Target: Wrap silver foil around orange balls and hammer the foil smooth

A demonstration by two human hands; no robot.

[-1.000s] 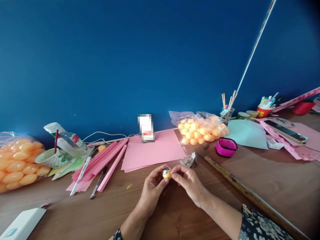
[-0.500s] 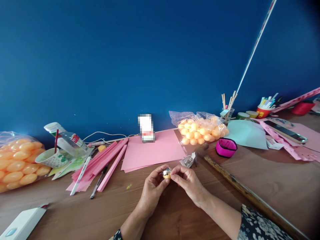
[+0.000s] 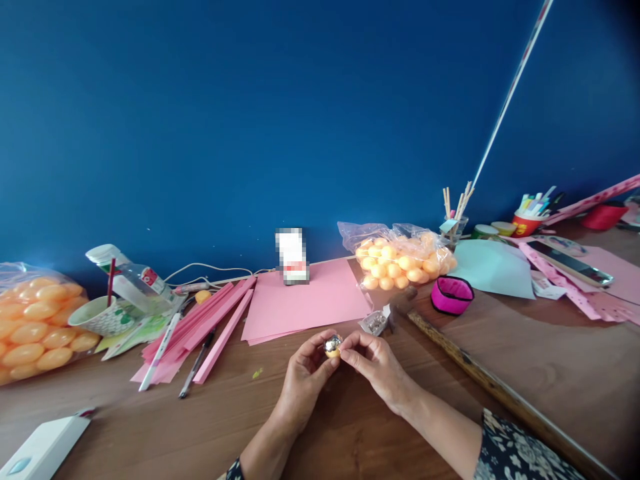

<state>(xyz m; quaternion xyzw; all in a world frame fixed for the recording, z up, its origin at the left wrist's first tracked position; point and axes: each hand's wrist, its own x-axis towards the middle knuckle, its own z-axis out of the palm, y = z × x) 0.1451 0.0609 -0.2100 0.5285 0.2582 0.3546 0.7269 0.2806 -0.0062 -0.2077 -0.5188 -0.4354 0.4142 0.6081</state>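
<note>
My left hand (image 3: 306, 381) grips a small ball (image 3: 333, 346) between thumb and fingers. The ball's top is shiny silver and its underside orange-yellow. Pressed to its right side are the thumb and fingertips of my right hand (image 3: 379, 368), which is closed in a pinch. My fingers cover part of the ball, and I cannot make out what the silver part is made of. Just beyond my right hand lies a small clear packet (image 3: 376, 321) with silvery pieces inside. A stack of pink paper sheets (image 3: 303, 300) lies on the table past both hands.
A bag of orange balls (image 3: 395, 260) sits behind the packet, another bag (image 3: 43, 320) at far left. Pink strips (image 3: 210, 313), a white pen (image 3: 160, 353) and a black pen (image 3: 197, 365) lie left. A magenta band (image 3: 453, 295) and a long wooden stick (image 3: 465, 363) are right.
Both hands keep almost the same pose around the ball. The silver top appears very slightly turned, and the whole view has shifted a touch.
</note>
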